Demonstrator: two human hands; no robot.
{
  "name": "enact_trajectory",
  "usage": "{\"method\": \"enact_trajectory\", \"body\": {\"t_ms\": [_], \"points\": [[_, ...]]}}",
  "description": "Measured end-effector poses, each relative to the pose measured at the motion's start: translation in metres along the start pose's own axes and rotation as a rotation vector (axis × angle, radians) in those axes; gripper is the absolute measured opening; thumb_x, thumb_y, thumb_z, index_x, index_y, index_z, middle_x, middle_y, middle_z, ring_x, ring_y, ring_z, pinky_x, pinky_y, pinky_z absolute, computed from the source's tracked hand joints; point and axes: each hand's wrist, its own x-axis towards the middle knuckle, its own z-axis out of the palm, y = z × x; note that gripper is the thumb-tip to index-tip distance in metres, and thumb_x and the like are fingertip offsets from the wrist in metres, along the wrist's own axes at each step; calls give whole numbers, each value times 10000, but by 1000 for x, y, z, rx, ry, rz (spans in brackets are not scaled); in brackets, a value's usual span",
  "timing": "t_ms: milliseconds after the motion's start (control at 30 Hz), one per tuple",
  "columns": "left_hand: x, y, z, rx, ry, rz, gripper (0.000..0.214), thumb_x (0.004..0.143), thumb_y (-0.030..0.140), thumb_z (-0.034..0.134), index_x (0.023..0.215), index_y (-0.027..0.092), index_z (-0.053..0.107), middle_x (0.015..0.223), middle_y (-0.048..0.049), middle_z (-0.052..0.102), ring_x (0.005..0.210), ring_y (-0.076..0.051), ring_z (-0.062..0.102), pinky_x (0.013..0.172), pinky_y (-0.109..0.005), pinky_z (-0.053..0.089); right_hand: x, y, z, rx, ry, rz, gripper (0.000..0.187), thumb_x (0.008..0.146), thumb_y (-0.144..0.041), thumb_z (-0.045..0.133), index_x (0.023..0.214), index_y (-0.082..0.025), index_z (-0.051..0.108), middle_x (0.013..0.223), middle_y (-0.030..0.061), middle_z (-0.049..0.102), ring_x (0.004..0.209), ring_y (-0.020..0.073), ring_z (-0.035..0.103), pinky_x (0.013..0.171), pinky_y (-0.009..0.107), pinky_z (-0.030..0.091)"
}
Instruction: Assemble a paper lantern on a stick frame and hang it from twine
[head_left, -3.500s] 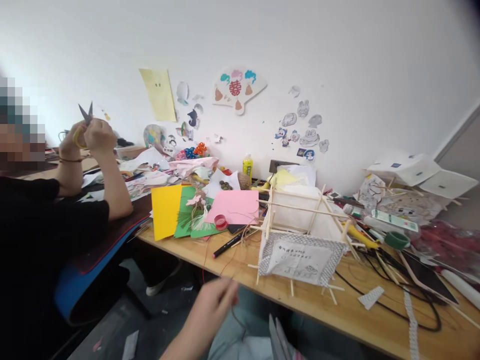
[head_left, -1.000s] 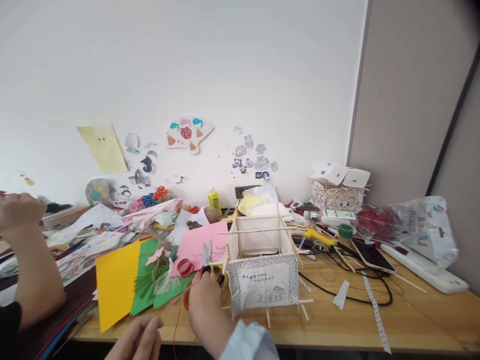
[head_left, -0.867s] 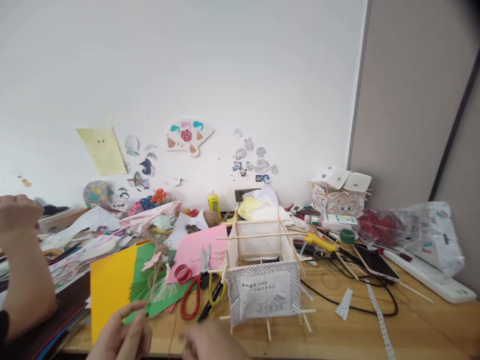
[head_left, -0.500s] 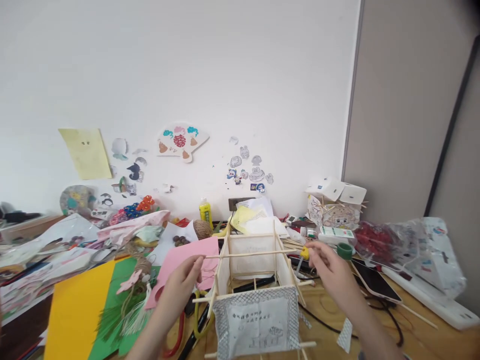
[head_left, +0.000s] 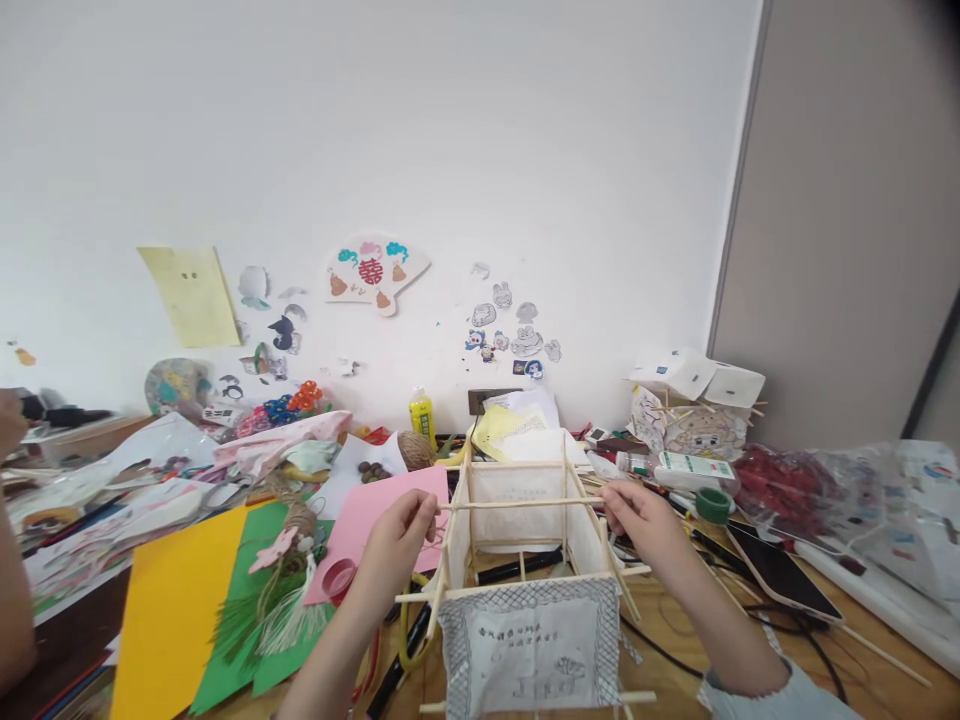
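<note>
A lantern frame of thin wooden sticks (head_left: 525,530) stands on the wooden table (head_left: 862,680), with paper panels; the front panel (head_left: 536,650) bears a drawing inside a patterned border. My left hand (head_left: 397,545) pinches the left end of the frame's upper crosswise stick (head_left: 517,503). My right hand (head_left: 637,520) is closed on the right end of that same stick. Both hands hover at the frame's top, one on each side.
Yellow (head_left: 169,610), green and pink paper (head_left: 375,510) lie left of the frame, with a tassel (head_left: 289,590) and scissors (head_left: 409,640). A phone (head_left: 780,575), cables, a glue bottle (head_left: 422,415) and craft clutter fill the right and back. Another person's arm (head_left: 11,600) shows at the far left.
My hands left the scissors on the table and rose to the lantern frame. Both have now closed on the ends of its top stick.
</note>
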Motion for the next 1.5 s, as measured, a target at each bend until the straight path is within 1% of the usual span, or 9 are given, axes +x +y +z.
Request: {"method": "enact_trajectory", "body": {"t_ms": [233, 633, 867, 1000, 1100, 1167, 1300, 1400, 1500], "points": [[-4, -1, 1, -57, 7, -16, 487, 755, 677, 436, 601, 216, 476, 523, 40, 471, 518, -138, 445, 526, -268, 373, -8, -2, 5, 3, 67, -47, 399, 821, -539, 483, 611, -199, 495, 549, -20, 464, 544, 143, 443, 544, 259, 348], [-10, 9, 0, -151, -90, -140, 624, 579, 827, 507, 554, 206, 453, 477, 78, 386, 432, -89, 359, 424, -223, 306, -19, 5, 7, -17, 48, -89, 446, 881, -551, 397, 592, -212, 420, 561, -26, 439, 556, 135, 434, 557, 258, 337], [-12, 10, 1, -165, -43, -160, 642, 544, 830, 540, 615, 193, 514, 479, 63, 443, 444, -102, 400, 444, -238, 332, -19, -1, 6, -23, 52, -74, 405, 889, -505, 406, 633, -202, 488, 571, -19, 468, 564, 144, 464, 566, 266, 362], [-29, 14, -16, -206, 69, -170, 680, 644, 802, 483, 918, 182, 533, 549, 63, 510, 422, -87, 351, 418, -224, 297, -36, -17, -17, 15, 233, -59, 399, 866, -525, 468, 999, -174, 602, 658, -1, 528, 601, 157, 487, 584, 277, 397], [-53, 31, -39, -274, 142, -221, 619, 646, 691, 626, 990, 186, 523, 581, 65, 525, 455, -78, 393, 428, -193, 313, -62, -42, -34, 163, 428, -39, 333, 890, -507, 483, 937, -204, 614, 587, -21, 491, 534, 129, 448, 506, 241, 380], [-70, 50, -49, -273, 171, -221, 552, 642, 599, 703, 989, 201, 544, 632, 46, 567, 546, -97, 497, 482, -182, 386, -78, -63, -34, 322, 274, -63, 279, 903, -472, 496, 947, -224, 615, 589, -14, 542, 542, 125, 493, 502, 226, 408], [-101, 91, -43, -215, 204, -103, 350, 727, 504, 678, 933, 237, 586, 660, 33, 604, 555, -99, 535, 444, -156, 396, -97, -110, 0, 547, -437, 48, 371, 901, -497, 508, 1141, -225, 584, 791, 57, 696, 607, 135, 610, 599, 271, 502], [-118, 114, -23, -206, 77, -4, 190, 791, 412, 637, 893, 253, 616, 739, 12, 656, 621, -119, 604, 510, -169, 474, -95, -135, 26, 647, -589, 72, 457, 885, -565, 490, 1142, -203, 598, 951, 98, 699, 749, 158, 651, 697, 302, 517], [-126, 125, -2, -251, -4, 90, 82, 840, 321, 581, 893, 270, 620, 763, 20, 667, 698, -122, 637, 623, -176, 512, -89, -146, 31, 578, -492, 30, 385, 861, -535, 550, 908, -171, 666, 868, 71, 679, 805, 164, 629, 758, 299, 490]]}}
